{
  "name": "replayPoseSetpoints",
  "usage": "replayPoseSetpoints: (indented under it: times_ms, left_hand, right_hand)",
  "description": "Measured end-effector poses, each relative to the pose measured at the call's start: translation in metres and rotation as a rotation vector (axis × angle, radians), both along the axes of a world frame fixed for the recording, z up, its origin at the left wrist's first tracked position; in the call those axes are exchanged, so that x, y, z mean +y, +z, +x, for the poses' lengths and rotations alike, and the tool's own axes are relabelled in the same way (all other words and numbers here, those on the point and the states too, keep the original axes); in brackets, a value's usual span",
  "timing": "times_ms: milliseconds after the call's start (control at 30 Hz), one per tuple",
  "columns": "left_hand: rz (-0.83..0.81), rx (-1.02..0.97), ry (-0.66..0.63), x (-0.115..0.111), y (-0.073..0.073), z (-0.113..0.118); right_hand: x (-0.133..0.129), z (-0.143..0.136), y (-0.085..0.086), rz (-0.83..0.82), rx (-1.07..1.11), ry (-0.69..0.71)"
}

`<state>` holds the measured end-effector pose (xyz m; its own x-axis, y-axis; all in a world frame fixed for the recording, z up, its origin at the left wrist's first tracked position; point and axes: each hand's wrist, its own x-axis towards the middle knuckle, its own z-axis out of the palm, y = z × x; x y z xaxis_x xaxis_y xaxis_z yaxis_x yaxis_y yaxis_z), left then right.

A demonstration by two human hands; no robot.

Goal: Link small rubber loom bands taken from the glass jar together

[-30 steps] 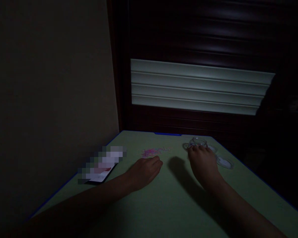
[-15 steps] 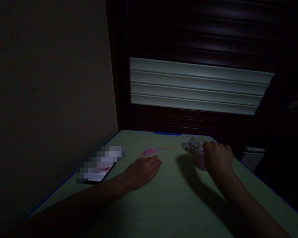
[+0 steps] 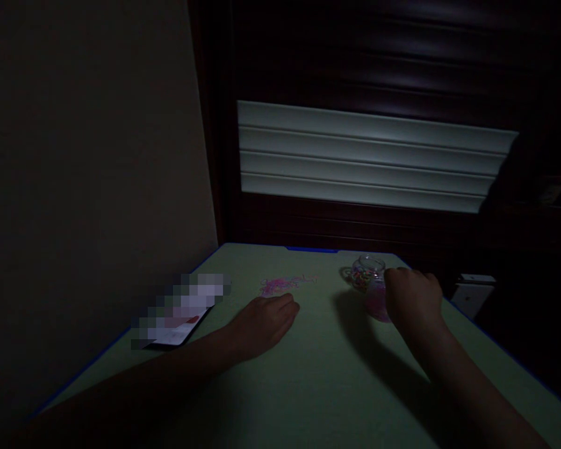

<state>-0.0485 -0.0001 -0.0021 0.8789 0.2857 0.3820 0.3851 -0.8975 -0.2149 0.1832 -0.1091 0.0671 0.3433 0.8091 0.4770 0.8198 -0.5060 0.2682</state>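
My left hand (image 3: pixel 266 324) lies on the table with its fingers curled and pressed together; whether anything is in them is hidden. Just beyond its knuckles is a loose pile of thin pink and purple bands (image 3: pixel 277 285). On the right, my right hand (image 3: pixel 414 299) is closed in a fist at the upper right side of a small clear jar with pink contents (image 3: pixel 376 304). Its fingertips are out of sight, so what they grip cannot be made out. Behind this jar stands a second clear glass jar (image 3: pixel 368 273) holding small multicoloured pieces.
A phone (image 3: pixel 175 330), partly blurred out, leans or lies at the left edge of the pale green table (image 3: pixel 308 386). A wall (image 3: pixel 93 187) rises on the left. Dark slatted panelling (image 3: pixel 364 156) with a lit band stands behind. A white box (image 3: pixel 472 296) sits beyond the right edge.
The view has shifted slightly, so most things sit a little further left. Both hands keep nearly the same pose and place; the second jar's rim shows more clearly.
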Motion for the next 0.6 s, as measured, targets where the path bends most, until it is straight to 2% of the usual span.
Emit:
replayPoseSetpoints:
  times_ms: [267, 467, 600]
  left_hand:
    - [-0.047, 0.007, 0.005, 0.000, 0.002, 0.000]
    - [-0.046, 0.003, -0.004, 0.002, -0.001, -0.002]
    - [-0.056, 0.004, -0.002, 0.002, -0.001, -0.002]
  right_hand:
    - [0.002, -0.002, -0.003, 0.035, -0.025, 0.071]
    - [0.011, -0.016, -0.011, 0.000, -0.038, 0.314]
    - [0.017, -0.031, -0.028, -0.146, 0.066, 0.478]
